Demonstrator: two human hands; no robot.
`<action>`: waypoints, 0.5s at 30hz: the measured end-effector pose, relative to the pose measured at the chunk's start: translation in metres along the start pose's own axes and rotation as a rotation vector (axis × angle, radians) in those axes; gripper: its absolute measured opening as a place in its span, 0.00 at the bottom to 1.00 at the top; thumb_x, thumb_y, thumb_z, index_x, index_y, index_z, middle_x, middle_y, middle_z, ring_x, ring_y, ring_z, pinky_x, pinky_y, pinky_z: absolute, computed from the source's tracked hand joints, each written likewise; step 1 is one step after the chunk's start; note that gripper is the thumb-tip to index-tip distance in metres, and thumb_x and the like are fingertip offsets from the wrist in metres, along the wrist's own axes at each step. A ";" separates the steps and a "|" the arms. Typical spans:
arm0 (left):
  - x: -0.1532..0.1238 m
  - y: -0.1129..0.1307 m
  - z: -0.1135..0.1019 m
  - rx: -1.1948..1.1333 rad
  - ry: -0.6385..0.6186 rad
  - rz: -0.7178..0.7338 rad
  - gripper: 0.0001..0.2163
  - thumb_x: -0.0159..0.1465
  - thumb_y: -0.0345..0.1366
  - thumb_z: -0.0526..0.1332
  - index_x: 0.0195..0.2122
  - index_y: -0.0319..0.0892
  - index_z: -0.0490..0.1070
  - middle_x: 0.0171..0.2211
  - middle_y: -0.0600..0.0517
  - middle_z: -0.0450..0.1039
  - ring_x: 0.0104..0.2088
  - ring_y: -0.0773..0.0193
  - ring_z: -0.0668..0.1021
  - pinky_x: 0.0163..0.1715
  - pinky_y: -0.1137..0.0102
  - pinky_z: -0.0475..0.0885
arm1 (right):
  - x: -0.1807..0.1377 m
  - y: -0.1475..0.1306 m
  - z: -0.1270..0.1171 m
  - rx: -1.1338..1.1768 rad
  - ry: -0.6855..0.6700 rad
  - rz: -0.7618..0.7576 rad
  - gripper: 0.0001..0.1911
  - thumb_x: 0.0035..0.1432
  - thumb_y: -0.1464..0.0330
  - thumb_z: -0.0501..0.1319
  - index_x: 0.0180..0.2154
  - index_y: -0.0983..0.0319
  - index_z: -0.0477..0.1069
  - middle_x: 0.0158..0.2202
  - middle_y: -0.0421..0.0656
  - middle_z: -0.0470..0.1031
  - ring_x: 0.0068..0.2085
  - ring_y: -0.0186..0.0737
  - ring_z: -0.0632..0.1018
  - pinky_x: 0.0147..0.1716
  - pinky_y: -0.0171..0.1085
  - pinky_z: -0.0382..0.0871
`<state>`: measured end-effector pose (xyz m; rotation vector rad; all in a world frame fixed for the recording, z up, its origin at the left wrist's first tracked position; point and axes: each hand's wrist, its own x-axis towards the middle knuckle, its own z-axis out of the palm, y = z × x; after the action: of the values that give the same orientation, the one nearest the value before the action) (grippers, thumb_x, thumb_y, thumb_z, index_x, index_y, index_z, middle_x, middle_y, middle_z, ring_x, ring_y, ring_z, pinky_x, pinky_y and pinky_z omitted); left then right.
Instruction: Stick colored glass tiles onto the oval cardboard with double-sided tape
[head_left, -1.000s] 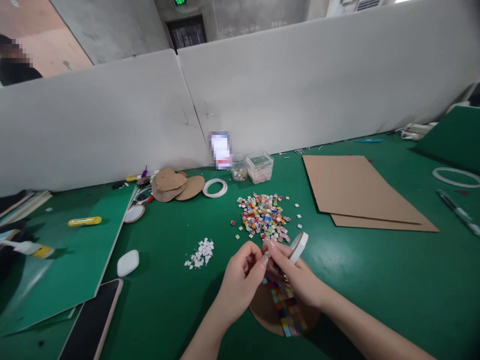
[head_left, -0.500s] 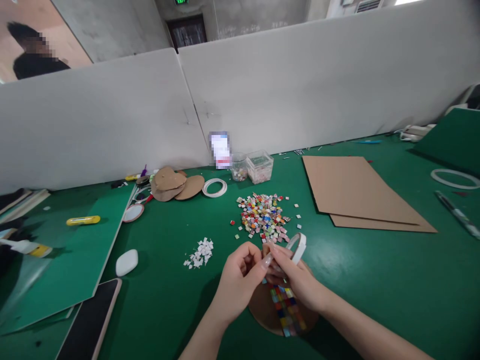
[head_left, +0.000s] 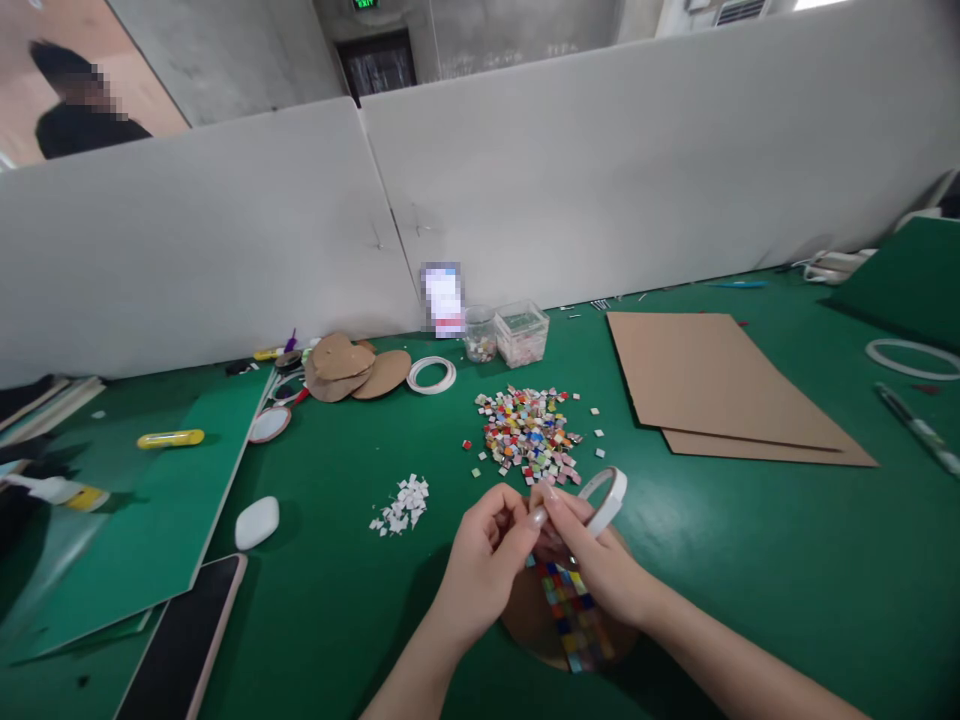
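My left hand [head_left: 484,550] is curled, thumb and finger pinched together; I cannot tell what sits between the tips. My right hand [head_left: 607,570], also curled, meets it and holds a smooth white ring of tape [head_left: 618,497]. Below lies a round brown card [head_left: 525,615] bearing glossy, square-cut mosaic [head_left: 574,615]. Beyond are heaped multicoloured tiles [head_left: 529,430]; flat white scraps [head_left: 405,505] lie leftward.

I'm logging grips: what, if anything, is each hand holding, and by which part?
The right hand holds the white tape roll by its lower, near edge. Whether the left hand pinches anything cannot be told.
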<state>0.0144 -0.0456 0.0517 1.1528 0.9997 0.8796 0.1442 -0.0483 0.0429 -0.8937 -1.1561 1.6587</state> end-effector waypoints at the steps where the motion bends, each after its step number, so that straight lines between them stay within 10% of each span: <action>1: 0.000 0.000 0.000 -0.020 -0.010 -0.005 0.12 0.59 0.40 0.57 0.24 0.41 0.56 0.16 0.62 0.51 0.17 0.75 0.54 0.18 0.78 0.51 | 0.000 0.000 0.000 -0.024 0.000 -0.013 0.20 0.60 0.54 0.49 0.24 0.61 0.59 0.21 0.34 0.52 0.23 0.30 0.55 0.22 0.31 0.51; 15: -0.001 0.002 0.006 0.259 0.133 0.140 0.15 0.64 0.45 0.46 0.24 0.42 0.58 0.22 0.56 0.59 0.24 0.69 0.62 0.25 0.73 0.59 | 0.004 0.001 0.005 -0.168 0.046 -0.068 0.23 0.60 0.55 0.49 0.18 0.61 0.58 0.13 0.35 0.59 0.16 0.29 0.61 0.17 0.31 0.56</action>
<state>0.0196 -0.0480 0.0546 1.4101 1.1781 0.9678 0.1378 -0.0462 0.0432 -0.9815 -1.2944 1.4953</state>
